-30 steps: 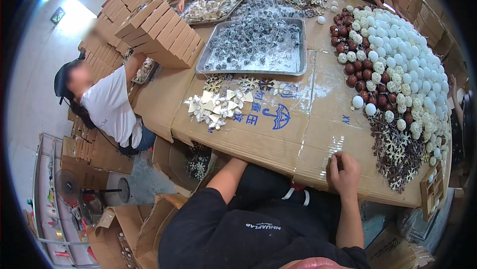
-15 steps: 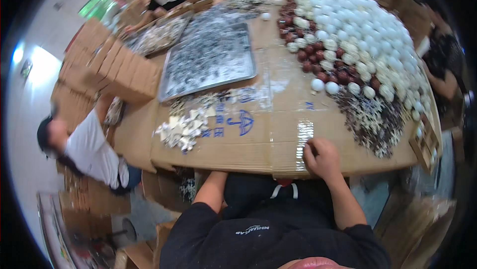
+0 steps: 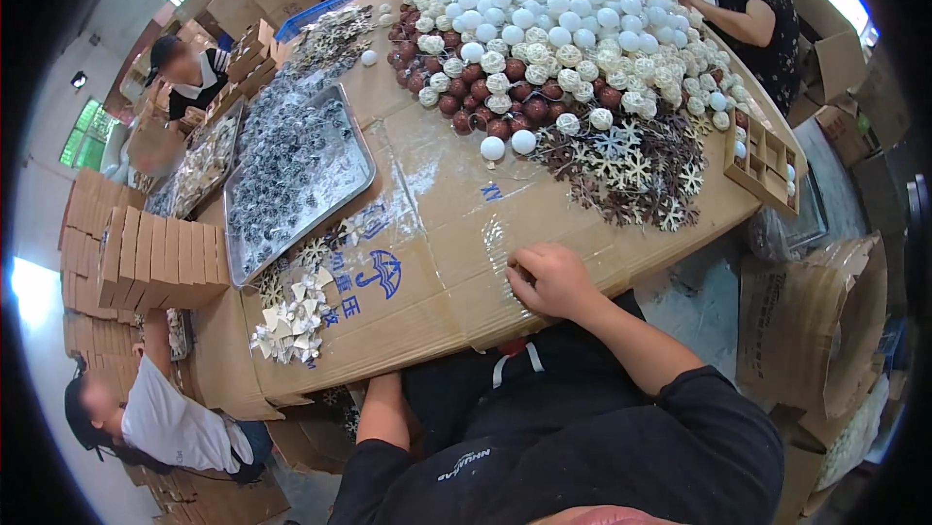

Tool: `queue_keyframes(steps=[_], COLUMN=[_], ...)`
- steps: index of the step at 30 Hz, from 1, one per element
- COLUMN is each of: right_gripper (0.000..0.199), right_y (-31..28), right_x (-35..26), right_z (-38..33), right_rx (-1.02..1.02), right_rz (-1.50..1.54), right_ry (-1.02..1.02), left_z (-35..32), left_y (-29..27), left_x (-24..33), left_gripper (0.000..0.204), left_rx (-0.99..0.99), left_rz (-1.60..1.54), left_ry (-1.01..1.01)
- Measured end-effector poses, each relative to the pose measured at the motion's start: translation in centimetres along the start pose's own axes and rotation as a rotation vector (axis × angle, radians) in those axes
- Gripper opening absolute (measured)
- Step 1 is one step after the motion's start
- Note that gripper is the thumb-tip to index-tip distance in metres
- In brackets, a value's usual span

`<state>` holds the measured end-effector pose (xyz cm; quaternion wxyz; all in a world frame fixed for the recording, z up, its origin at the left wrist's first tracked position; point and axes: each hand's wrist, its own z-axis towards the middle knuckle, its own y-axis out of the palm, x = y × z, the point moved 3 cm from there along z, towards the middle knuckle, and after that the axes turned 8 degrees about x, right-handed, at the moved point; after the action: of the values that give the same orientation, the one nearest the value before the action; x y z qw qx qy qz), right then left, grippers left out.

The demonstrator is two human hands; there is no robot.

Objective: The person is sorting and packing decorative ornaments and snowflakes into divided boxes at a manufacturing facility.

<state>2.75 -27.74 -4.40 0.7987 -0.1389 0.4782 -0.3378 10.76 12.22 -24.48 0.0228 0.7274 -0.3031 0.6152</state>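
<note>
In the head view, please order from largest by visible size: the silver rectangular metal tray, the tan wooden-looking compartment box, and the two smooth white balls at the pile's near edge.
1. Silver rectangular metal tray
2. Tan wooden-looking compartment box
3. Left white ball and right white ball: they look alike, so unranked.

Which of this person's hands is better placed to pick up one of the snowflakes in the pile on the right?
Probably the right hand: it is above the cardboard, near those snowflakes. The left hand is hidden, its forearm disappearing at the table's near edge.
</note>
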Motion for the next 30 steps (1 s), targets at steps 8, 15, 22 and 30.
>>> queue_keyframes(steps=[8, 15, 22, 30], right_gripper=[0.011, 0.012, 0.009, 0.033], right_y=[-0.3, 0.1, -4.2, -27.5], right_x=[-0.4, 0.2, 1.3, 14.4], right_z=[0.3, -0.1, -0.9, -3.5], right_rx=[-0.015, -0.004, 0.184, 0.594], right_rz=[-0.014, 0.002, 0.195, -1.109], right_ry=[-0.018, -0.028, 0.080, 0.348], left_z=[-0.5, -1.0, -0.7, -0.6], left_y=[0.0, -0.2, -1.0, -0.1], left_x=[0.0, 0.2, 0.2, 1.1], left_gripper=[0.058, 0.057, 0.057, 0.057], left_rx=[0.077, 0.044, -0.060, -0.028], left_rz=[0.080, 0.144, 0.224, 0.298], left_ry=[-0.041, -0.028, 0.009, 0.028])
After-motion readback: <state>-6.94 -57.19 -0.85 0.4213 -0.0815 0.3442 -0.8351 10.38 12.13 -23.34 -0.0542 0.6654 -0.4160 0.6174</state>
